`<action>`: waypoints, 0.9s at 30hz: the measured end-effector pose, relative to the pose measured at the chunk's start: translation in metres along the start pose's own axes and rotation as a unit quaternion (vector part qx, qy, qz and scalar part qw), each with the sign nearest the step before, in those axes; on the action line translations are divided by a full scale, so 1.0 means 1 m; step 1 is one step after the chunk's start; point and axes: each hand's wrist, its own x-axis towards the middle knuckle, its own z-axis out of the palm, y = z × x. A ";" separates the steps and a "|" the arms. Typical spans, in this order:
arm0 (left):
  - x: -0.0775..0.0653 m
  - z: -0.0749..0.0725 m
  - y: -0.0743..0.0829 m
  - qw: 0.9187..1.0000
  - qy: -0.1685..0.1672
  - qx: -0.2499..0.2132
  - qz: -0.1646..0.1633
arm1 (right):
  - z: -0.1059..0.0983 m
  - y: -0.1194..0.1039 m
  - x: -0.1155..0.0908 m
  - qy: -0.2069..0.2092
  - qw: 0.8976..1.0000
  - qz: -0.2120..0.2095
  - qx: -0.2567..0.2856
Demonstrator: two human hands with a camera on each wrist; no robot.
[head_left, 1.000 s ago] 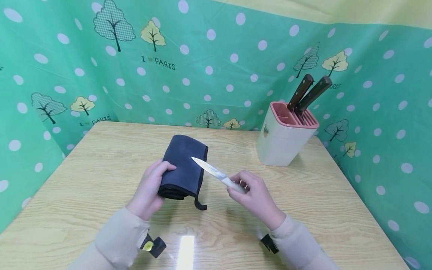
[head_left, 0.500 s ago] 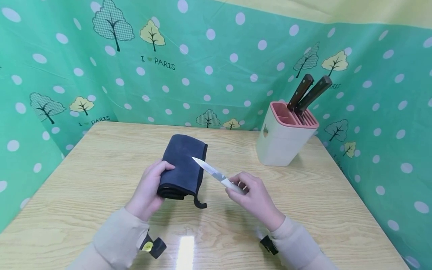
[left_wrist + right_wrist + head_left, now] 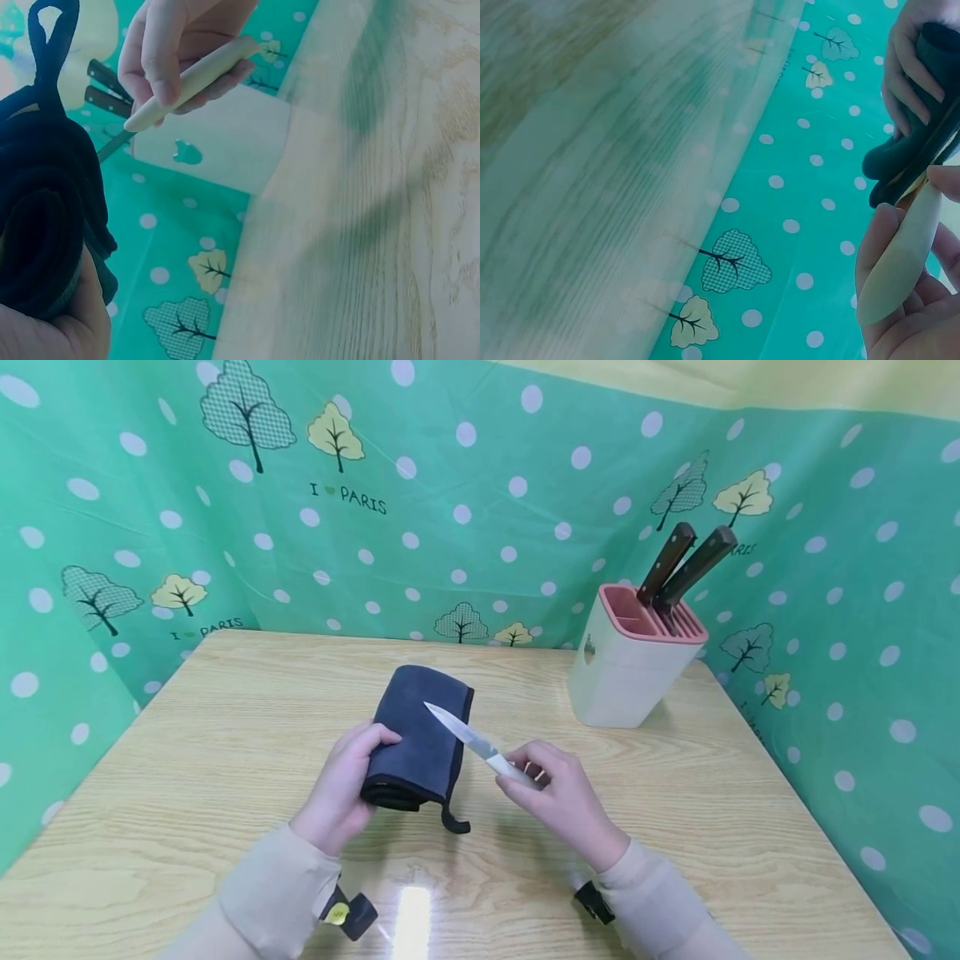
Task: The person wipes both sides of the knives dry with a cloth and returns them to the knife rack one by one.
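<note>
My left hand [image 3: 341, 789] grips a folded dark grey cloth [image 3: 420, 727] with black edging, its thumb lying on top. A black hanging loop [image 3: 454, 820] dangles from the cloth's near corner; in the left wrist view the loop [image 3: 51, 45] and rolled layers [image 3: 45, 202] show. My right hand [image 3: 566, 793] pinches the white handle [image 3: 513, 771] of a small knife. The blade [image 3: 457, 727] points up and left, its tip in front of the cloth; whether it touches the cloth I cannot tell. From the right wrist, the handle [image 3: 907, 255] appears between thumb and fingers.
At the back right of the wooden table [image 3: 247, 710] stands a white knife block [image 3: 630, 681] with a pink slotted top [image 3: 630, 610]. Two dark-handled knives [image 3: 686, 564] lean in its slots. A green dotted curtain [image 3: 420, 560] closes off the back and sides.
The cloth and my left hand have shifted slightly right and toward me. My right hand and the knife have moved a little left, so more of the blade overlaps the cloth.
</note>
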 end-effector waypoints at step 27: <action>-0.004 0.010 -0.014 1.000 0.003 0.012 -0.023 | 0.001 -0.007 0.005 0.003 1.000 -0.013 0.003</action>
